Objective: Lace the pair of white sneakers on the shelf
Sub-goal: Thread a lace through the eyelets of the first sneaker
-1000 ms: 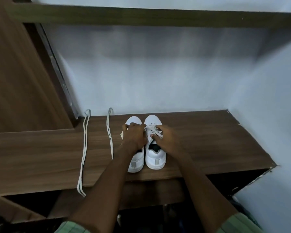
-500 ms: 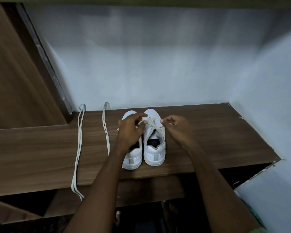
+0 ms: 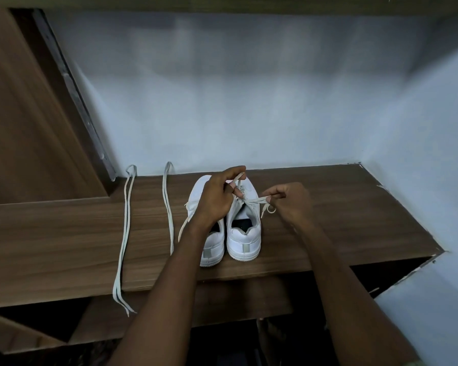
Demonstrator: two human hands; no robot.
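Head-worn camera looks forward and down, close over the wooden shelf (image 3: 328, 220).

A wooden shelf (image 3: 354, 207) sits in a corner of pale bluish walls (image 3: 249, 101), a wooden panel (image 3: 19, 128) at left, with dim light from above.

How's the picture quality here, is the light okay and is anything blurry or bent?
Head view: dim, bluish light, brightest on the back wall; the space under the shelf is nearly black. Wide-angle bend curves the shelf's edges. Sneakers read clearly; the lace pinched between left hand and right hand is slightly soft.
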